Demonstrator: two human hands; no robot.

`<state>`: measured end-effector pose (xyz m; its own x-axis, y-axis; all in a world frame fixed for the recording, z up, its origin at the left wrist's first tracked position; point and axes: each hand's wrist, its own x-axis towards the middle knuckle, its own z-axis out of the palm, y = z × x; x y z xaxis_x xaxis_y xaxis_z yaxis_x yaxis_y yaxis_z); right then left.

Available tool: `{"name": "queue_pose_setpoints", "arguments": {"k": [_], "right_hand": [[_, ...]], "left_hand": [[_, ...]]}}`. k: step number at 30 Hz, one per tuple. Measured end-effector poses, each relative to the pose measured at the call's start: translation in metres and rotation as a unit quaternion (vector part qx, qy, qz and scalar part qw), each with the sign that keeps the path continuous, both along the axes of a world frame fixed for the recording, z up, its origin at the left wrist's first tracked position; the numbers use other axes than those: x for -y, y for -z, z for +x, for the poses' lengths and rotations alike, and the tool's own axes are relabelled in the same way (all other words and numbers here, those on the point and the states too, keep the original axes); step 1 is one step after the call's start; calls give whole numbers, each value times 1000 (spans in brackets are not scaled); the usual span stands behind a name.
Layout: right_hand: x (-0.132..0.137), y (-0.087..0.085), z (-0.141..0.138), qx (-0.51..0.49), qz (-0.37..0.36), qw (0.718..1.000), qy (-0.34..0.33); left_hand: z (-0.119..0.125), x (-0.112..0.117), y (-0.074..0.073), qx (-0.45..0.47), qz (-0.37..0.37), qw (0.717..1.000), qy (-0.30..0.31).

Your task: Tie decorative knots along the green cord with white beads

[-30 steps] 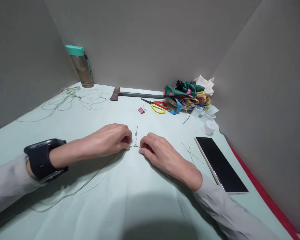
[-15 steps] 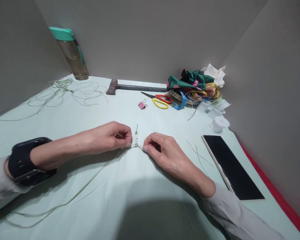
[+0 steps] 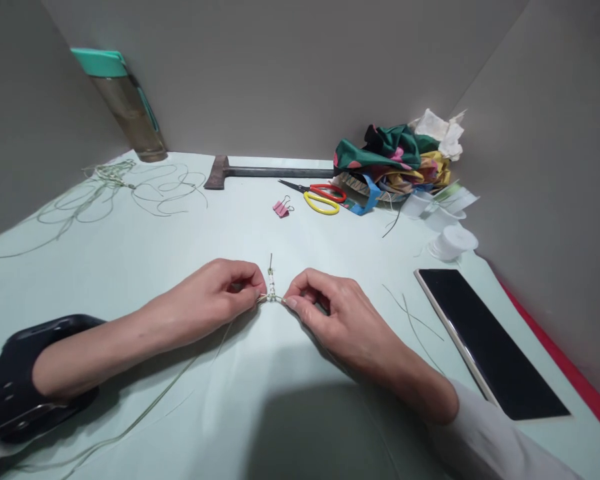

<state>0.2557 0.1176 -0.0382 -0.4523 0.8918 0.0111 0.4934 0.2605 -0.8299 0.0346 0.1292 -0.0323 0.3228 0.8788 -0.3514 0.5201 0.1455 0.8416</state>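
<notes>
My left hand and my right hand rest on the pale green cloth, facing each other. Each pinches one end of a thin pale green cord that meets at a small knotted, beaded piece between the fingertips. A short dark pin stands up from that piece. The cord's long tail runs from my left fingers back toward the near left edge. A black band wraps my left wrist.
A dark phone lies at the right. Behind are red and yellow scissors, a pink binder clip, a hammer, a fabric scrap pile, white spools, loose cord and a teal-lidded bottle. Grey walls enclose the table.
The view has shifted, so the far objects sit wider apart. My hands have stayed pinched on the cord, drawing slightly closer around the beaded piece.
</notes>
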Motion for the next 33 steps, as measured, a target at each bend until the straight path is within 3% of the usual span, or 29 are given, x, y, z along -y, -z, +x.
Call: {"name": "queue_pose_setpoints", "arguments": {"k": [6, 16, 24, 33], "right_hand": [[0, 7, -2, -7, -9, 1000, 2], [1, 10, 4, -10, 51, 997, -49], [3, 6, 2, -3, 26, 999, -34], [1, 8, 1, -13, 42, 999, 5]], "left_hand": [[4, 6, 3, 21, -51, 998, -25], [5, 14, -1, 112, -162, 977, -83], [9, 12, 1, 126, -151, 973, -120], [10, 13, 1, 127, -147, 974, -117]]}}
